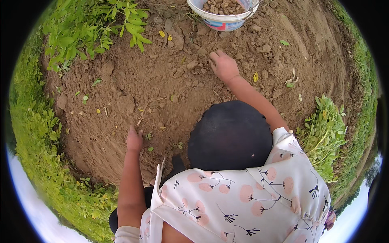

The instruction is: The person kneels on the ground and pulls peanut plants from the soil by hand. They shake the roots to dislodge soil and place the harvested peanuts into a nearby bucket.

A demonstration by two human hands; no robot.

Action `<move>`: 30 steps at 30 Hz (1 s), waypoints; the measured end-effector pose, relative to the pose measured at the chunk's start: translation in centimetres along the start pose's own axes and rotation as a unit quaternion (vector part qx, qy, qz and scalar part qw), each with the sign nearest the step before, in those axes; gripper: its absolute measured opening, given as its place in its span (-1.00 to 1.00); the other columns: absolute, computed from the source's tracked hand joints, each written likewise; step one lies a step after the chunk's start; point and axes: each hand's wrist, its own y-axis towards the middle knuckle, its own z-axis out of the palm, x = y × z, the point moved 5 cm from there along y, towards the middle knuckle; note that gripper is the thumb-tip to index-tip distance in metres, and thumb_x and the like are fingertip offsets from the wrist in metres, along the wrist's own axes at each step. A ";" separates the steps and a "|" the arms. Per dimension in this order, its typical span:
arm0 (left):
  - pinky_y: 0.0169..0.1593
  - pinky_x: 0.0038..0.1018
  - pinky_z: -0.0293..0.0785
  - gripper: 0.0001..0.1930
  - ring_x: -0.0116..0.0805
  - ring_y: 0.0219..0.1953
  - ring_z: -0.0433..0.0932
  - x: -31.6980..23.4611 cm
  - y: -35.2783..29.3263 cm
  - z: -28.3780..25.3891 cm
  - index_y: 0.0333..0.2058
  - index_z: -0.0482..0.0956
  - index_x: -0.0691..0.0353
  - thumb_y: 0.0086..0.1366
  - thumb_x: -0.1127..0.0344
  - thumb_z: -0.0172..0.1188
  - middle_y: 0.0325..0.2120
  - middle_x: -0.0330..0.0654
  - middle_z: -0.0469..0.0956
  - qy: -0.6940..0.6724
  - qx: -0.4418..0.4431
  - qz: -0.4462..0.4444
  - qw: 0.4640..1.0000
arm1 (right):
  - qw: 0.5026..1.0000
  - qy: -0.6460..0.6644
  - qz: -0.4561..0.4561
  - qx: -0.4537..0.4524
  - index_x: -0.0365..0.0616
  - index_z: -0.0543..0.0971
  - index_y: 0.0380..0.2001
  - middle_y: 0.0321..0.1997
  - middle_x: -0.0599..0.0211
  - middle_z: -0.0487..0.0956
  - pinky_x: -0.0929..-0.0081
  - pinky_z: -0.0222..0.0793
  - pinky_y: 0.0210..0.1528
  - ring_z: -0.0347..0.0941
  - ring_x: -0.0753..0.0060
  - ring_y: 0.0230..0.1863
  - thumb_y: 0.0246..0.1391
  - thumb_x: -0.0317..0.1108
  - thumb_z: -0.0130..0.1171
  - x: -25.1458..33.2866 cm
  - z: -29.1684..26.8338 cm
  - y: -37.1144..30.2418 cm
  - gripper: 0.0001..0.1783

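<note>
My left hand (134, 139) is low over the brown soil (109, 133), thumb and forefinger a little apart. A thin, dry root or stem (148, 107) lies with its lower end at those fingertips. Farther off, my right hand (224, 65) rests on loose clods with its fingers curled down. The fingertips are hidden, and whatever they hold does not show. Just beyond this hand stands a white bucket (225, 25) with blue and pink printing. Inside are many soil-coated peanuts in their shells (223, 7).
Leafy green plants (91, 28) stand at the far left, and more greenery lines the left edge. A heap of pulled plants (324, 139) lies at the right, beside my patterned sleeve. A rounded dark-cloth shape (230, 135), seemingly my knee, blocks the near middle. Yellow leaves (255, 77) dot the ground.
</note>
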 end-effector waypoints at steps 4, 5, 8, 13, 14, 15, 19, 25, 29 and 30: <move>0.17 0.05 0.40 -0.24 0.32 0.20 0.38 0.3 -0.6 -0.8 0.36 0.19 0.07 0.27 0.11 0.37 0.19 0.31 0.35 -0.014 -0.002 -0.059 0.998 | 0.934 -0.230 0.193 -0.191 0.11 0.60 0.03 0.45 0.16 0.29 -0.48 -0.11 0.42 0.09 -0.10 0.47 0.14 -0.12 0.30 -12.1 -9.5 -3.4 -0.61; 0.21 0.07 0.36 -0.17 0.34 0.27 0.30 -1.5 -1.1 -2.2 0.40 0.14 0.01 0.24 0.10 0.40 0.26 0.31 0.26 0.010 -0.030 -0.056 0.998 | 0.914 -0.166 0.316 -0.192 0.27 0.50 0.26 0.54 0.06 0.14 -0.58 -0.21 0.41 -0.09 -0.28 0.54 0.02 0.18 0.39 -17.5 -10.5 -5.3 -0.27; 0.33 0.09 0.23 0.02 0.37 0.41 0.03 -1.4 -0.1 -2.4 0.47 0.01 -0.18 0.16 0.07 0.49 0.40 0.30 -0.02 -0.017 -0.057 -0.039 0.997 | 0.898 -0.035 0.430 -0.084 0.30 0.36 0.40 0.59 -0.06 -0.01 -0.56 -0.27 0.43 -0.23 -0.39 0.57 -0.18 0.63 0.22 -25.8 -10.3 -4.6 0.12; 0.35 0.40 -0.01 0.31 0.54 0.46 -0.24 -2.7 0.8 -0.1 0.52 -0.29 -0.26 0.01 -0.17 0.55 0.48 0.31 -0.37 -0.031 0.005 -0.142 0.989 | 0.936 -0.147 0.304 0.103 0.18 0.43 0.36 0.61 0.11 -0.06 -0.55 -0.05 0.37 -0.18 -0.39 0.54 -0.14 0.64 0.17 -11.6 -6.1 2.5 0.11; 0.31 0.51 -0.09 0.39 0.63 0.45 -0.28 -2.7 0.9 1.0 0.51 -0.37 -0.31 -0.06 -0.24 0.56 0.48 0.31 -0.44 -0.027 0.002 -0.135 0.990 | 0.952 -0.106 0.272 0.093 0.24 0.44 0.35 0.61 0.11 -0.05 -0.48 0.06 0.35 -0.13 -0.42 0.51 -0.15 0.59 0.24 -9.3 -4.8 2.7 0.06; 0.32 0.51 -0.09 0.38 0.63 0.44 -0.28 -4.5 0.4 0.9 0.51 -0.35 -0.32 -0.06 -0.23 0.56 0.48 0.32 -0.44 0.007 0.025 -0.106 0.994 | 0.967 -0.056 0.240 0.072 0.26 0.46 0.33 0.59 0.12 -0.03 -0.39 0.16 0.33 -0.07 -0.42 0.48 -0.13 0.49 0.31 -7.3 -3.3 1.4 -0.01; 0.34 0.53 -0.20 0.20 0.60 0.45 -0.25 -11.0 -4.7 1.4 0.49 -0.09 -0.42 -0.03 -0.18 0.54 0.51 0.17 -0.33 0.134 0.071 0.104 0.983 | 0.987 -0.060 0.048 0.138 0.28 0.47 0.28 0.55 0.20 0.07 -0.42 0.21 0.26 0.01 -0.46 0.43 -0.14 0.24 0.45 1.0 -0.4 -4.5 -0.12; 0.38 0.52 -0.28 0.00 0.29 0.53 -0.26 -10.4 -8.3 5.5 0.43 0.16 -0.46 0.01 -0.17 0.48 0.53 -0.15 -0.12 0.241 0.104 0.354 0.897 | 0.978 -0.136 -0.040 0.150 0.42 0.26 0.43 0.57 0.37 0.11 -0.59 -0.37 0.46 -0.07 -0.25 0.55 -0.01 0.28 0.32 1.0 -0.3 -11.7 -0.07; 0.38 0.48 -0.11 -0.03 0.29 0.52 -0.25 -4.7 -4.2 -0.3 0.45 0.09 -0.44 0.11 -0.21 0.40 0.51 -0.11 -0.05 0.235 0.047 0.105 0.965 | 0.939 -0.306 0.125 0.099 0.42 0.18 0.47 0.56 0.43 0.17 -0.60 -0.39 0.45 0.12 0.34 0.52 -0.09 0.24 0.40 -13.1 -7.2 -15.2 0.05; 0.38 0.45 -0.07 -0.04 0.33 0.51 -0.23 -2.7 -3.1 -1.1 0.46 0.06 -0.43 0.15 -0.21 0.38 0.52 -0.11 -0.11 0.196 0.024 0.054 0.979 | 0.934 -0.310 0.132 0.121 0.40 0.17 0.47 0.55 0.41 0.18 -0.54 -0.36 0.48 0.15 0.30 0.51 -0.09 0.14 0.46 -14.3 -8.3 -15.0 0.07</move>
